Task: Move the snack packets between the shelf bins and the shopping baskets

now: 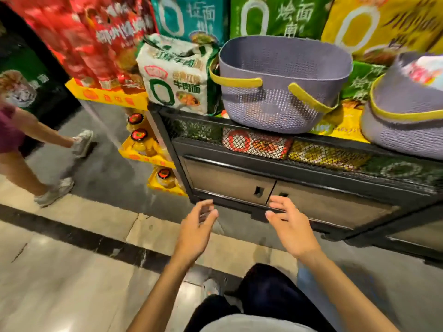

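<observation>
1. My left hand (199,226) holds nothing. Its fingers are loosely spread and slightly bent, and it hangs below the black mesh bin (191,116), in front of the bin's left end.
2. My right hand (287,224) is also empty, with relaxed, parted fingers. It is below the bin, in front of the grey cabinet doors (227,180) under the mesh.
3. Neither hand touches the bin or anything on it.
4. A purple basket (282,92) with yellow handles sits on top of the bin, near its middle.
5. A second purple basket (402,130) stands on the bin's right end, and a white-and-pink packet (422,68) shows inside it.
6. A white noodle packet (175,77) stands upright at the bin's left end, just beside the first basket.
7. Behind the bin's mesh front lie a red-and-white packet (254,143) and, to its right, a yellow packet (326,155).
8. Big red, teal, green and yellow bags are stacked behind the bin.
9. Left of the bin stand yellow trays (141,144) of bottles.
10. Farther left of the bin, another person (36,144) is on the tiled floor.
</observation>
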Demonstrator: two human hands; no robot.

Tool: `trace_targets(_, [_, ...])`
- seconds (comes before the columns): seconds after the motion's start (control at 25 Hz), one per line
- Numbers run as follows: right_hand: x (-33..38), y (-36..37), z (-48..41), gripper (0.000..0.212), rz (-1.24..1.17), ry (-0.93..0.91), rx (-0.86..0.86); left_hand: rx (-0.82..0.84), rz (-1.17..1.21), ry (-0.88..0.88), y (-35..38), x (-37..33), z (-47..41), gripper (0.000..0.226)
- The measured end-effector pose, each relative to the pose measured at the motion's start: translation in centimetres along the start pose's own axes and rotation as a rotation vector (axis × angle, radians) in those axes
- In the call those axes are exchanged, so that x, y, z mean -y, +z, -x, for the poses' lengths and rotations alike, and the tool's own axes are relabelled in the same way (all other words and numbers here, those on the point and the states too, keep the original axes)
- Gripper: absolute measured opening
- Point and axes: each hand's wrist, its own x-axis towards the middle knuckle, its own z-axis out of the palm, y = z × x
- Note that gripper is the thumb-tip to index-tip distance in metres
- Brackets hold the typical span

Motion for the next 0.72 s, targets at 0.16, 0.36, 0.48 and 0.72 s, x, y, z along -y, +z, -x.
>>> trace_targets(0.16, [4.9,-1.6,-4.6,0.029,-0.176,-0.094,-0.243,0.113,-0.021,0.246,-0.4,-7.9,-9.2,0.021])
trace_targets(0.36, [11.1,-6.9,-10.0,0.023,-0.374,-0.394,-0.373,0.07,0.162,0.591,1.0,-16.6,-16.7,0.021])
trace_targets(0.48, [15.5,-11.3,-13.9,0.017,-0.401,-0.533,-0.334,0.029,0.092,0.797,0.8,-21.8,-21.6,0.019])
trace_targets(0.72, [20.2,-15.7,-25.6,0.028,0.38,-0.449,0.035,0.07,-0.461,0.845,0.8,-24.3,-30.4,0.038])
